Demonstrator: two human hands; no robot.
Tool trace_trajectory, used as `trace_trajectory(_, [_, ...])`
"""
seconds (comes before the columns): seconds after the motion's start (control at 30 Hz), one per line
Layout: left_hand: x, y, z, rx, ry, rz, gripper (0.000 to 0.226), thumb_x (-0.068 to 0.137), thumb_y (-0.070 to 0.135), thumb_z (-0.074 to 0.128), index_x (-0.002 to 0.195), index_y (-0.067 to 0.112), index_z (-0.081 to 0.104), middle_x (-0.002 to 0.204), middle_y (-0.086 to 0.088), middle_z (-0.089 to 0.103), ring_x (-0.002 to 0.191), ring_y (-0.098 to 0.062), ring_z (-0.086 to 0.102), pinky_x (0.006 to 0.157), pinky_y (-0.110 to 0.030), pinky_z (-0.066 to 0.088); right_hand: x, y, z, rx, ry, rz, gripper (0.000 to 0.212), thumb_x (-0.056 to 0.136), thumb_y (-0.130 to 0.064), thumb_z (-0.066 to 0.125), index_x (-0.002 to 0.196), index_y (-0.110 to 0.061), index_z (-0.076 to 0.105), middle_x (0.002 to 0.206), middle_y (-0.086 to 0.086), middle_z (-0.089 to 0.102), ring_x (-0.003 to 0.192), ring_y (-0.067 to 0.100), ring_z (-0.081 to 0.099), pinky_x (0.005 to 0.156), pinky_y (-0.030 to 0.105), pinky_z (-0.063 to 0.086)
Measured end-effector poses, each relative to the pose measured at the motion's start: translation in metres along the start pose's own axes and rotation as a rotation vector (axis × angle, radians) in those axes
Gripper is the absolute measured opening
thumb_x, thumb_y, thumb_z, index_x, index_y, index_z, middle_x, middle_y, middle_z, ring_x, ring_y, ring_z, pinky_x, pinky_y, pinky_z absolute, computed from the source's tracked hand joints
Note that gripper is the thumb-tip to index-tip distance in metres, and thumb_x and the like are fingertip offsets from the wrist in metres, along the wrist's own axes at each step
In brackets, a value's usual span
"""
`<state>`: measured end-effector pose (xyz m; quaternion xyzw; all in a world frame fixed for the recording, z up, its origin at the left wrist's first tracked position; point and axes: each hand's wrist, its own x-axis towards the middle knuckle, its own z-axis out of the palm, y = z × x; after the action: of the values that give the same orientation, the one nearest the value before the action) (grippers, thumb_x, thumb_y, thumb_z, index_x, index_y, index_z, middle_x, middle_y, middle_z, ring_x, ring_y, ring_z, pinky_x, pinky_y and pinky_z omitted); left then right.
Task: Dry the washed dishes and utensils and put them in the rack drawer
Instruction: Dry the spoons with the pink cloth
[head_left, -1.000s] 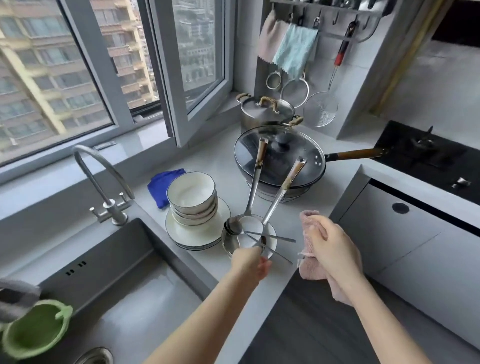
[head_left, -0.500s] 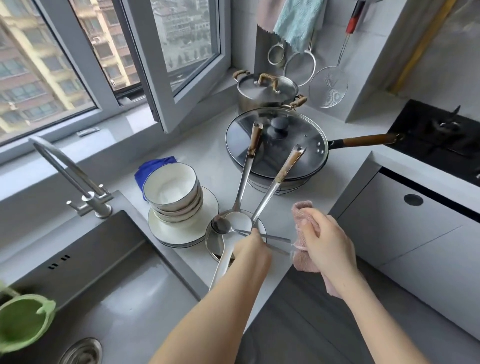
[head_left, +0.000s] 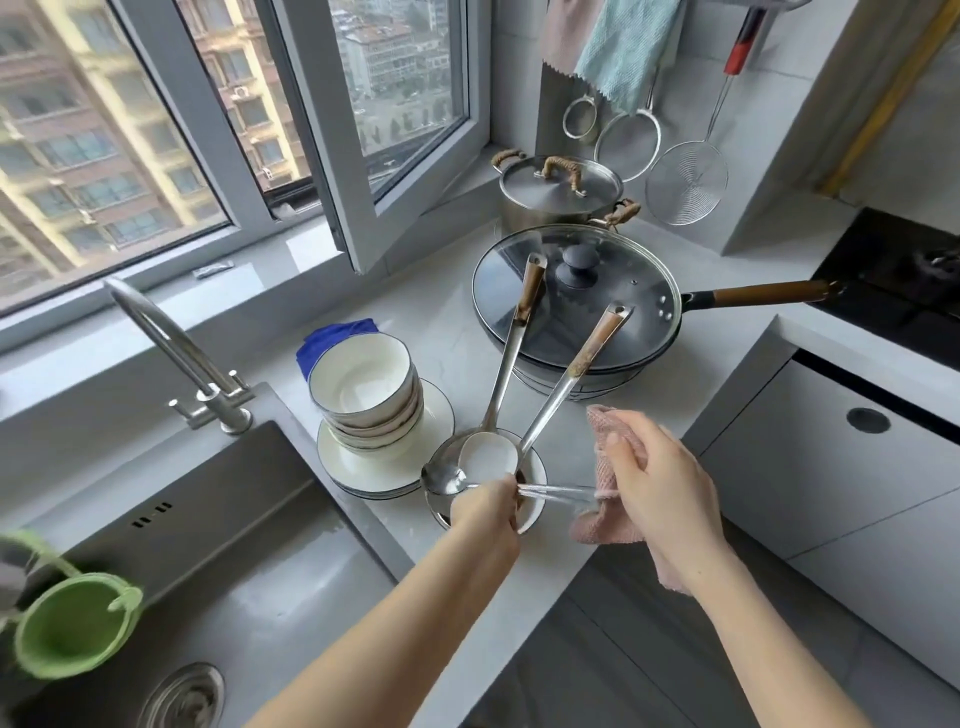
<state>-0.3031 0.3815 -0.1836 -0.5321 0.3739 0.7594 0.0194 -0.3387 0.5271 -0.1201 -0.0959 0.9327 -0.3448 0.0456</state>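
Note:
My left hand grips one end of a pair of metal chopsticks just above a small white bowl. My right hand holds a pink cloth wrapped round their other end. In that bowl stand a ladle, a spatula and a metal spoon, handles leaning away. A stack of white bowls sits on white plates to the left.
A sink with a tap lies at the left, a green strainer at its edge. A lidded wok and a steel pot stand behind. A blue cloth lies by the bowls. Cabinet fronts are at the right.
My left hand lifted the chopsticks from the small bowl. My right hand brought the pink cloth in and closed it round their free end. The view tilted down and left.

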Motion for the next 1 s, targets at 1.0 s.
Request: trace_trajectory(1.0, [-0.083, 0.048, -0.117, 0.801, -0.204, 0.581, 0.032, 0.1, 0.017, 0.04, 0.077, 0.007, 0.06, 0.041, 0.0, 0.048, 0.032, -0.01, 0.033, 0.038, -0.016, 0.028, -0.002, -0.086, 0.106, 0.354, -0.016, -0.233, 0.018, 0.093, -0.024, 0.059, 0.104, -0.012, 0.067, 0.1, 0.004, 0.072, 0.096, 0.022, 0.064, 0.076, 0.021, 0.041])
